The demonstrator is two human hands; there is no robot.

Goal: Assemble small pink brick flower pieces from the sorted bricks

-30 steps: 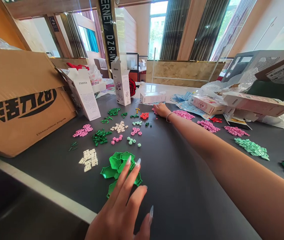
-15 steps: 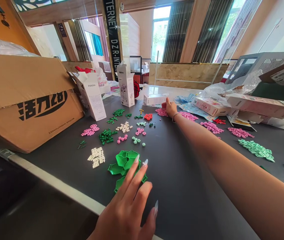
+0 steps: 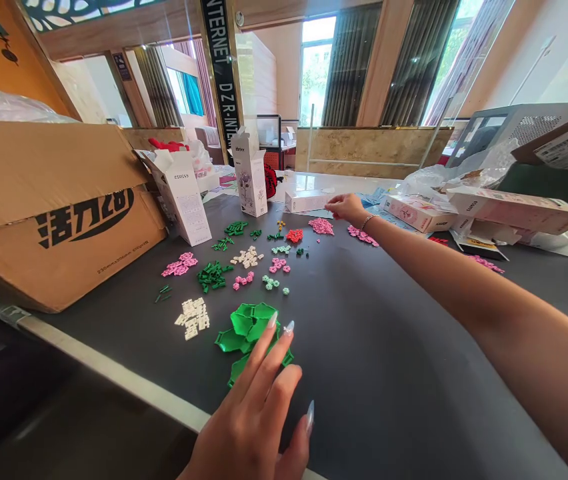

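My left hand (image 3: 251, 407) lies with its fingers spread, fingertips over a small heap of shiny green leaf-shaped plastic pieces (image 3: 249, 323) near the table's front edge. Far across the table reaches my right hand (image 3: 348, 208), a bracelet on its wrist. Its fingers are drawn together at the right end of a white box (image 3: 307, 201) lying flat. Whether they grip the box or something small is too far off to make out. Just in front of that hand is a pile of pink pieces (image 3: 321, 227); another pink pile (image 3: 363, 236) lies under the wrist.
Sorted piles of dark green (image 3: 213, 275), cream (image 3: 194, 317), red (image 3: 295, 236) and mint pieces (image 3: 271, 283) dot the dark table. A large cardboard carton (image 3: 64, 220) stands left, beside two upright white boxes (image 3: 184, 200). Pink boxes (image 3: 419, 212) and plastic wrap crowd the right.
My right hand has turned and its fingers have come together at the end of the white box. The right forearm has shifted, covering more piles. My left hand stays still.
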